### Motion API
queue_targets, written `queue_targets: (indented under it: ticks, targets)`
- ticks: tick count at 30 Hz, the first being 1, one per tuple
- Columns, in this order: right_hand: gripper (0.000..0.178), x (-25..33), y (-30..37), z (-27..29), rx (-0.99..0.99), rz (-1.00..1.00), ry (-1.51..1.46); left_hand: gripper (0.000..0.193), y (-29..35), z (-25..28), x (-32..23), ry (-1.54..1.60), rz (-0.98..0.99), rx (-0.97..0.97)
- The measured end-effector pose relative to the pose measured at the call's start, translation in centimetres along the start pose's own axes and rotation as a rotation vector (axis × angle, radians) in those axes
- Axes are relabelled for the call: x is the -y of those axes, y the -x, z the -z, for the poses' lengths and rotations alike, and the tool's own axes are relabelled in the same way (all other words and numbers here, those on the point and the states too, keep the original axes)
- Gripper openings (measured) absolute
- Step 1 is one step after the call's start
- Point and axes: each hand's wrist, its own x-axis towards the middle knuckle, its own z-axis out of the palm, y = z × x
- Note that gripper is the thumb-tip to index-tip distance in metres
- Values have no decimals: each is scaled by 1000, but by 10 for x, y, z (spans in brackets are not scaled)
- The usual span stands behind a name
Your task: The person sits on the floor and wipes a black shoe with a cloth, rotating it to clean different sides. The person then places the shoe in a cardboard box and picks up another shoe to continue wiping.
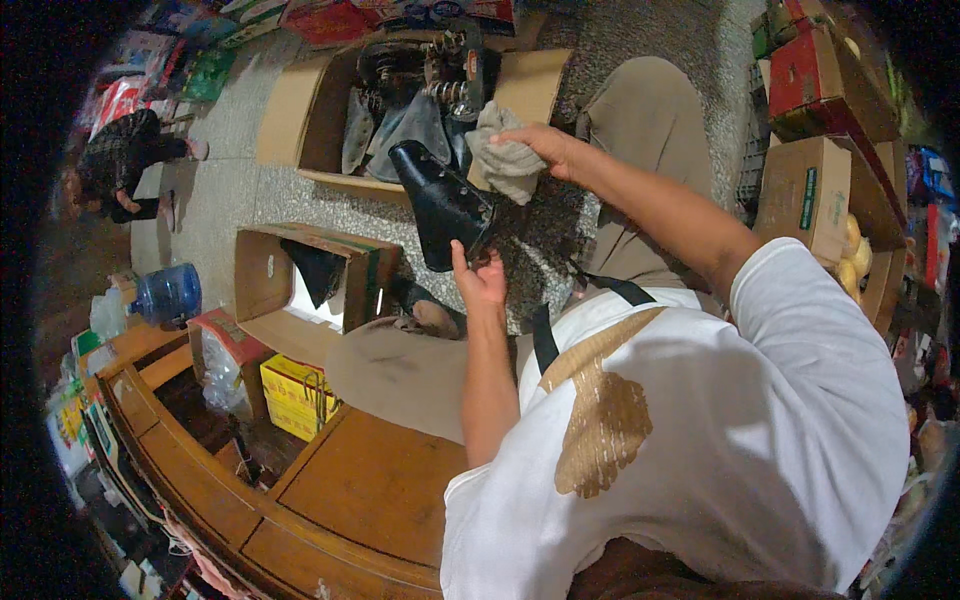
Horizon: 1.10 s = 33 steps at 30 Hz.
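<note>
My left hand (482,280) grips the lower edge of a glossy black curved piece (434,205), wide at the bottom and narrower at the top. A row of small holes or studs runs along its right edge. The thumb lies against its near side, while the other fingers are partly hidden. My right hand (545,150) is closed on a bunched grey cloth (503,160), beside the piece's upper right. Just beyond both hands, an open cardboard box (320,125) holds several dull grey pieces of similar shape (412,130) and dark metal parts with coils (445,75).
A smaller open carton (290,325) with a dark piece inside lies on its side at left. Near it are a yellow box (297,397), a blue water jug (167,295) and a wooden bench (370,490). Stacked cartons (800,190) stand right. Another person (125,165) is far left.
</note>
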Motion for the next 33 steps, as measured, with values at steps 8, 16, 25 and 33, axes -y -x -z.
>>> queue_targets:
  ticks: [8,16,25,33]
  targets:
    - [55,1,-7,0,-112,358,483,34,8,-18,-4,-43,75,34]
    - [83,-23,-17,-51,66,559,1425,39,19,-30,1,-86,53,-122]
    - [88,-25,-32,-8,256,727,1501,43,2,-21,7,12,-27,37]
    - [85,-18,-40,-16,261,685,1598,39,4,-21,3,-17,-16,-3]
